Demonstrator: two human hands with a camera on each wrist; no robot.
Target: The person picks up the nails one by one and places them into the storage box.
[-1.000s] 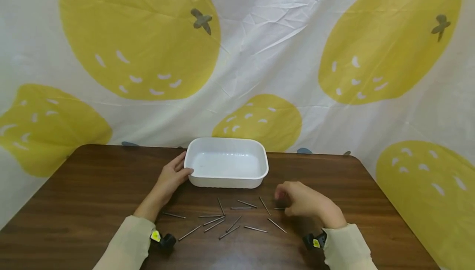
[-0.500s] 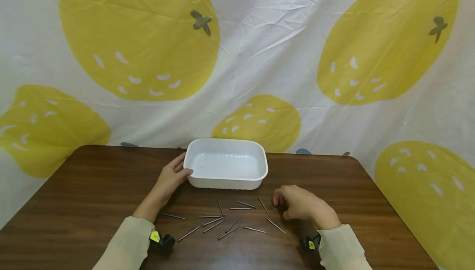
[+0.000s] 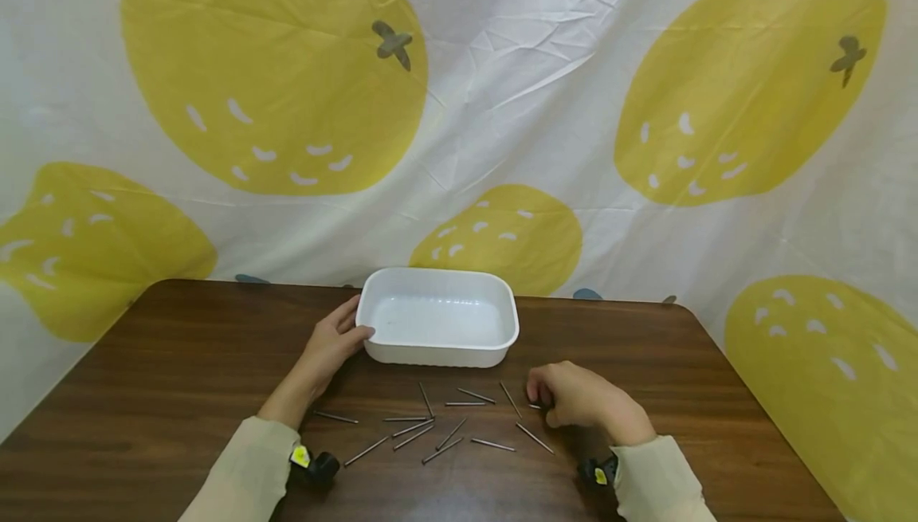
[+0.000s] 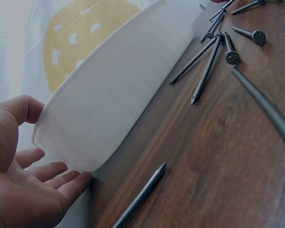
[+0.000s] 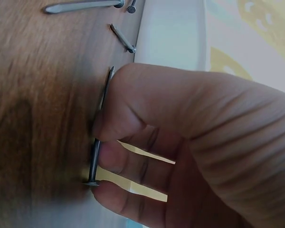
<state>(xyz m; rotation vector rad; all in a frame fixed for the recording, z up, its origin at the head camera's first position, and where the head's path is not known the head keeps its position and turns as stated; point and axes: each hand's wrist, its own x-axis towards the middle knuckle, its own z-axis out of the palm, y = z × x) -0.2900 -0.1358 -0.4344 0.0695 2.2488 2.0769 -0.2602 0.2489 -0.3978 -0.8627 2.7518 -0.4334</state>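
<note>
My left hand [image 3: 332,349] holds the left end of a white rectangular plastic tray [image 3: 436,355]. In the left wrist view its thumb hooks over the rim, while the other fingers spread against the lower edge. My right hand [image 3: 586,398] is low at the table, right of the tray. Its thumb and curled fingers pinch a steel nail [image 5: 93,161], seen in the right wrist view with its point up and its flat head by the lower finger. The thumb hides part of the shank.
Several loose nails [image 3: 493,444] lie scattered on the brown wooden table [image 3: 179,394], in front of the tray and between the hands. One nail [image 3: 336,417] lies near the left forearm. A white cloth with yellow lemons [image 3: 502,227] hangs behind the table.
My right hand has shifted slightly left and toward me, its fingers covering more of the nail. My left hand and the tray have stayed put.
</note>
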